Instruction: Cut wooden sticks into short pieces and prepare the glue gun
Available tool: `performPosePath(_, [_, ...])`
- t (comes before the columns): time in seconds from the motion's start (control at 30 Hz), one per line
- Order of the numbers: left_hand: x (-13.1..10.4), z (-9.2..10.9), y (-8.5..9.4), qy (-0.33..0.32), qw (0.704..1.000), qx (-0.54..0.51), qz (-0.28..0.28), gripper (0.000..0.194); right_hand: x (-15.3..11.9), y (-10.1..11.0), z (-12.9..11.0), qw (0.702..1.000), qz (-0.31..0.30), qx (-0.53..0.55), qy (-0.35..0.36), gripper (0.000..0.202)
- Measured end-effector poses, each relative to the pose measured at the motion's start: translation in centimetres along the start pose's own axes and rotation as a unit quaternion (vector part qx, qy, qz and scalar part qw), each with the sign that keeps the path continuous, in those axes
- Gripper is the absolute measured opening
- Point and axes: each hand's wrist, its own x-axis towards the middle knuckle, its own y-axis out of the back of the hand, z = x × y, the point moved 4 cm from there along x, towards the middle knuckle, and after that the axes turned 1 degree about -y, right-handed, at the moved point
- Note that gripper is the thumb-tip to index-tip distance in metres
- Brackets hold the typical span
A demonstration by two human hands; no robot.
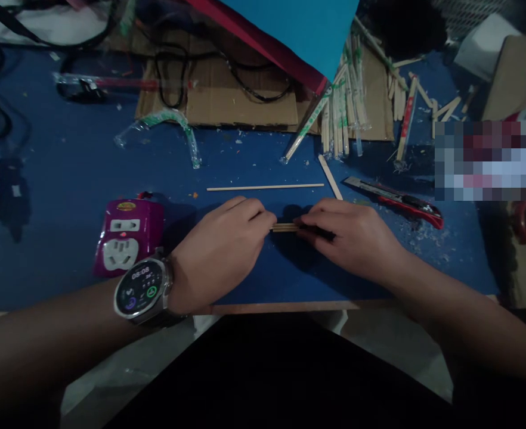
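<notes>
Both hands meet over the blue tabletop near its front edge. My left hand, with a watch on the wrist, is closed on the left end of a small bundle of thin wooden sticks. The fingers of my right hand pinch the bundle's right end. Only the middle of the bundle shows between them. Just beyond the hands lies a single thin stick, roughly level across the view. A flat wooden stick rests at a slant beyond my right hand.
A purple power socket sits left of my left hand. The red box cutter lies beyond my right hand, its blade pointing left. Wrapped chopsticks, cardboard and black cables occupy the back, under a blue sheet.
</notes>
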Motion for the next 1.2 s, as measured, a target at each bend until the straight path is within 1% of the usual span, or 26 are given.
performPosePath(0.17, [-0.1, -0.4, -0.3, 0.007, 1.0, -0.015, -0.003, 0.025, 0.0, 0.0, 0.0, 1.0, -0.004, 0.001, 0.0, 0.018])
performPosePath(0.4, [0.0, -0.4, 0.0, 0.001, 1.0, -0.003, 0.0, 0.025, 0.1, 0.2, -0.1, 1.0, -0.008, 0.006, -0.008, 0.018])
performPosePath(0.5, [0.0, -0.2, 0.3, -0.003, 1.0, 0.008, 0.008, 0.026, 0.1, 0.2, -0.2, 1.0, -0.005, 0.004, -0.008, 0.019])
performPosePath(0.67, [-0.1, -0.4, 0.7, 0.02, 0.998, 0.051, 0.032, 0.023, 0.1, 0.2, -0.1, 1.0, 0.001, 0.005, -0.015, 0.023])
performPosePath(0.93, [0.1, -0.2, 0.7, -0.018, 0.997, 0.063, 0.04, 0.027, 0.0, 0.0, 0.0, 1.0, -0.007, 0.011, -0.017, 0.02])
performPosePath(1.2, [-0.1, -0.2, 0.6, -0.019, 0.997, 0.058, 0.04, 0.033, 0.1, -0.1, -0.1, 1.0, -0.005, 0.006, -0.02, 0.02])
